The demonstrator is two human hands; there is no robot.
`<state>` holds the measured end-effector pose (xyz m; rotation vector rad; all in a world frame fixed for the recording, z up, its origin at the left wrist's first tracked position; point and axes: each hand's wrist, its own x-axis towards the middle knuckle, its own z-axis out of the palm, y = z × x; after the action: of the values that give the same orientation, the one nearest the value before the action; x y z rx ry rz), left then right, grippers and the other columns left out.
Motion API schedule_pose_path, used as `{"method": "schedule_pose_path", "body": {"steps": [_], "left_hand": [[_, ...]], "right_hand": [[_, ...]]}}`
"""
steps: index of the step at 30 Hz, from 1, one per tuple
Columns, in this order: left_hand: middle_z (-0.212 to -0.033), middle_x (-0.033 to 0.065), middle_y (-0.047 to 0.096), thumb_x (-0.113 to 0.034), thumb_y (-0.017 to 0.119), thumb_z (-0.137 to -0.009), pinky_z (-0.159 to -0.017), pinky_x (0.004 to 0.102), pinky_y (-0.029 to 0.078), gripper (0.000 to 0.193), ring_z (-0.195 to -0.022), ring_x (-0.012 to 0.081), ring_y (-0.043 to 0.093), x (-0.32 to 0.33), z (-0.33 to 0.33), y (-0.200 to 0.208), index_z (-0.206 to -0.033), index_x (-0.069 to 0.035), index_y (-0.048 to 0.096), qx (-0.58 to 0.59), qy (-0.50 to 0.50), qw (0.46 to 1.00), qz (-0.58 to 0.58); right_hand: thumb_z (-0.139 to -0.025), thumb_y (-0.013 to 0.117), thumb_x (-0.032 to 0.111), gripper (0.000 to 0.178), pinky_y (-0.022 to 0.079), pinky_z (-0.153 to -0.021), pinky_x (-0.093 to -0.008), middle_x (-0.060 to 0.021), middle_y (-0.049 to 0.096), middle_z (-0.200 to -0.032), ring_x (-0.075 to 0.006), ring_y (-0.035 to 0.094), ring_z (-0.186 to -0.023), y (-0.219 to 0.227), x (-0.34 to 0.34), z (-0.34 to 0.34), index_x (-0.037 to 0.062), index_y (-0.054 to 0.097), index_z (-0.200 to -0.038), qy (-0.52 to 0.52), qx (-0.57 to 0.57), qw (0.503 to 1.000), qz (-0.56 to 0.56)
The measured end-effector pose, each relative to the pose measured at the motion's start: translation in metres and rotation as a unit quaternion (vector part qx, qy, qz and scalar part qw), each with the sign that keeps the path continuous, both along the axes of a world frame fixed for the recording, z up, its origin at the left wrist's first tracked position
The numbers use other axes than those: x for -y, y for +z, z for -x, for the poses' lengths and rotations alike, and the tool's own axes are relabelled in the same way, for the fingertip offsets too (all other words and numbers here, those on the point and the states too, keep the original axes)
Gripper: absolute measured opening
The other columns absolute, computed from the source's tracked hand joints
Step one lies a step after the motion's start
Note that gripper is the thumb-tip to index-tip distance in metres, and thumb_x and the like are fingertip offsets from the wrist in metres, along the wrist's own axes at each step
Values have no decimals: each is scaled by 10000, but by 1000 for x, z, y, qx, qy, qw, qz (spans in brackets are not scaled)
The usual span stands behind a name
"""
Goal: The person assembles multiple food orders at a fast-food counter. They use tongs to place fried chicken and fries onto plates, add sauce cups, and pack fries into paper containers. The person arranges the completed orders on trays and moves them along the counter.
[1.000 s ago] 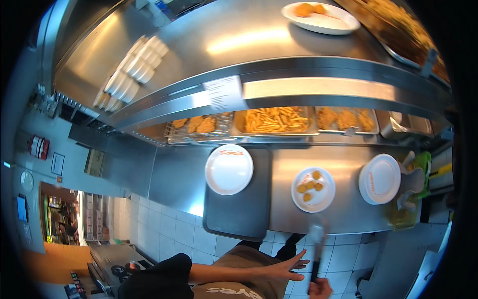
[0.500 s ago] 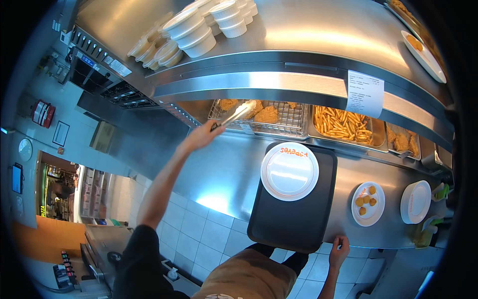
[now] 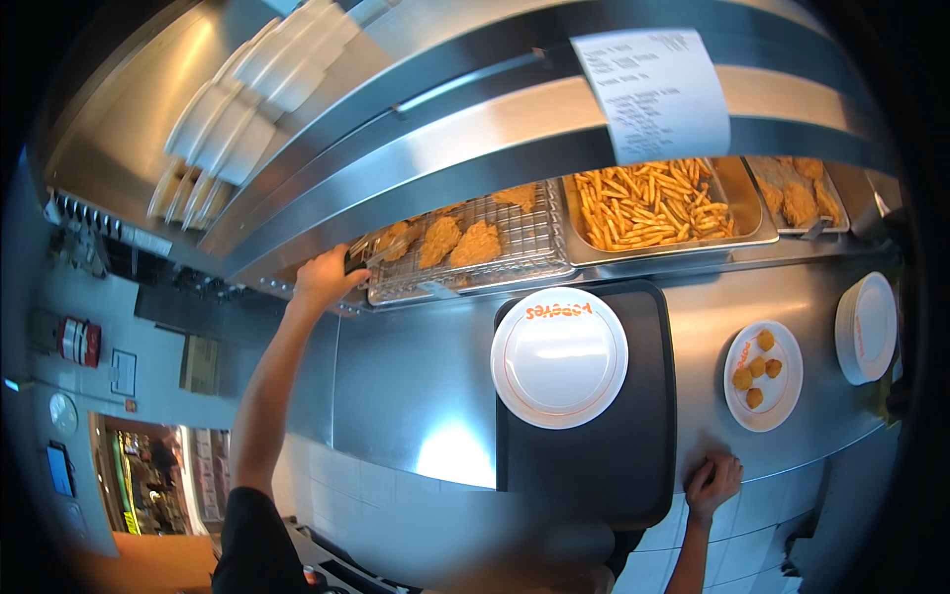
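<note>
My left hand (image 3: 327,280) is closed around the handle of metal tongs (image 3: 362,259). The tongs reach under the warmer's hood at the left end of a wire rack (image 3: 520,238). Pieces of fried chicken (image 3: 475,245) lie on this rack; the hood partly hides the tong tips, so whether they grip a piece is unclear. My right hand (image 3: 712,483) rests with curled fingers on the counter's front edge, seemingly holding nothing. Between my hands, a round white plate (image 3: 559,371) stands on the far left part of a black tray (image 3: 623,460).
Right of the rack are a pan of french fries (image 3: 648,208) and a smaller pan of fried pieces (image 3: 797,193). A plate of round nuggets (image 3: 764,381) and stacked plates (image 3: 866,327) stand at right. A paper receipt (image 3: 653,94) hangs from the hood; white cups (image 3: 242,104) fill the shelf.
My left hand and the tongs have shifted left and lower along the rack. My right hand has come up onto the counter edge. The view has moved closer to the counter.
</note>
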<state>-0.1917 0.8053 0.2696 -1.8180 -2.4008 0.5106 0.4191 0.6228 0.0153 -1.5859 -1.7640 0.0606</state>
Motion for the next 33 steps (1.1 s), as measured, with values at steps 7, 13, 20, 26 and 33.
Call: {"method": "schedule_pose_path", "body": {"steps": [7,13,20,26,33], "left_hand": [[-1117,127,676,-515,722,-795,-789,423,548,607,-948,317,683,-4,-33,-7,-1178,-67,573,-110,-35,991,73],[-1103,123,676,-521,724,-791,-787,414,553,664,-949,312,685,-16,-40,-15,-1236,-64,541,-152,-42,986,48],[-829,101,674,-517,690,-845,-658,369,522,531,-761,227,680,-31,-68,-7,-1050,-30,633,166,-18,986,-13],[-632,22,521,-532,628,-899,-402,292,375,496,-460,112,472,-109,-101,-34,-835,-41,614,397,132,904,89],[-632,39,546,-500,694,-860,-467,312,372,476,-479,120,474,-131,-112,-85,-811,-31,631,328,-42,942,-52]], "right_hand": [[-737,507,35,76,343,-602,-391,-105,543,-739,-290,510,-663,-8,2,-3,48,561,-788,-5,-7,1000,-11],[-708,494,33,77,323,-590,-387,-102,505,-706,-287,476,-625,-7,2,-4,53,542,-765,-4,-4,1000,-24],[-696,483,39,61,300,-574,-390,-107,478,-690,-287,458,-618,-8,1,-2,51,518,-744,-11,-9,999,-31],[-713,479,38,40,294,-578,-393,-108,475,-691,-285,452,-615,-8,2,-3,52,504,-740,-5,6,1000,-17],[-740,502,57,31,311,-590,-400,-103,487,-702,-289,461,-619,-6,2,-7,64,529,-754,21,1,1000,-11]]}}
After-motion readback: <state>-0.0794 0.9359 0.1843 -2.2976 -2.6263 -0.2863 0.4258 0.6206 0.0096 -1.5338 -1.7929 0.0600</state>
